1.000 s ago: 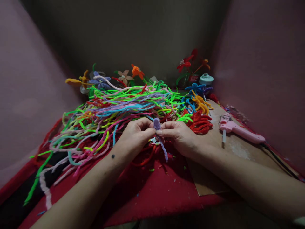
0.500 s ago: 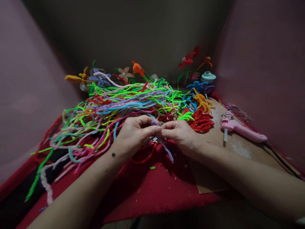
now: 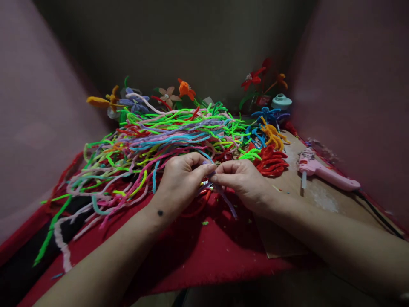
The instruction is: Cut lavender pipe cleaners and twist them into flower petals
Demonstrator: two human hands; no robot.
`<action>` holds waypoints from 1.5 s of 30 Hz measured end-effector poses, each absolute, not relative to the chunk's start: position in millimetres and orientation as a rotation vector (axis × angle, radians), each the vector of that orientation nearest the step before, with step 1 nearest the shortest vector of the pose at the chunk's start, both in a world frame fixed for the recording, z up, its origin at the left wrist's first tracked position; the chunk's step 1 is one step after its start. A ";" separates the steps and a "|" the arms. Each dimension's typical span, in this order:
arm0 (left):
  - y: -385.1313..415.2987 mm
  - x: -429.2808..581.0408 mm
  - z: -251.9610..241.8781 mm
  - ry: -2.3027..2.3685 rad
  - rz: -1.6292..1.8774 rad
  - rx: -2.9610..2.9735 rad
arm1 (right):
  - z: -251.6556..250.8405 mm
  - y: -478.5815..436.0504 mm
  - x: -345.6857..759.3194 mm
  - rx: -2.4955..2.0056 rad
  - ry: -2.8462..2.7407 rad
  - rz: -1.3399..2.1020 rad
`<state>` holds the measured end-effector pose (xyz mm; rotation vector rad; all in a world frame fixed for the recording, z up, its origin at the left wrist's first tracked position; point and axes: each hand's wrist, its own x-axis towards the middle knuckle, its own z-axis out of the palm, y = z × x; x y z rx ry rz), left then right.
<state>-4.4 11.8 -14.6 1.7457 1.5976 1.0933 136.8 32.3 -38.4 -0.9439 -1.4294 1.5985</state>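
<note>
Both my hands meet over the front of the red cloth, pinching a light purple pipe cleaner (image 3: 227,204). My left hand (image 3: 182,181) closes thumb and forefinger on its upper part, which is mostly hidden by the fingers. Close against it, my right hand (image 3: 241,181) grips the same pipe cleaner between thumb and forefinger. One purple end hangs down below the right fingers. Just behind the hands spreads a large heap of colourful pipe cleaners (image 3: 179,138). A small shiny object beneath the fingers is too hidden to name.
A pink glue gun (image 3: 329,172) with its cord lies on a brown board (image 3: 287,230) at right. Red petal shapes (image 3: 271,161) and orange ones (image 3: 273,134) lie beside the heap. Pipe-cleaner flowers (image 3: 187,88) stand along the back. Red cloth (image 3: 207,256) covers the table.
The fingertips have shifted slightly on the purple pipe cleaner, with the left thumb raised a little. Its hanging end has swung slightly to the right.
</note>
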 end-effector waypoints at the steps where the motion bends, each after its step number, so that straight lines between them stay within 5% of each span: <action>1: 11.5 -4.4 -14.3 1.636 1.125 1.822 | -38.6 32.3 136.6 -0.939 -1.421 1.606; 8: 20.9 -21.7 -5.5 1.600 1.319 1.642 | -43.1 37.6 137.8 -0.889 -1.333 1.659; 16: 21.7 -24.4 -6.6 1.298 0.785 1.553 | -51.0 52.8 138.5 -0.746 -1.031 1.759; 34: 20.3 -10.3 -21.6 1.228 1.066 1.257 | -45.0 47.5 139.1 -0.852 -1.337 1.510; 39: 14.8 -6.0 -21.0 1.389 1.082 1.589 | -34.8 41.1 141.2 -0.973 -1.455 1.375; 45: 8.6 -5.4 -32.9 1.419 0.969 2.969 | -44.0 46.2 138.8 -0.884 -1.230 1.663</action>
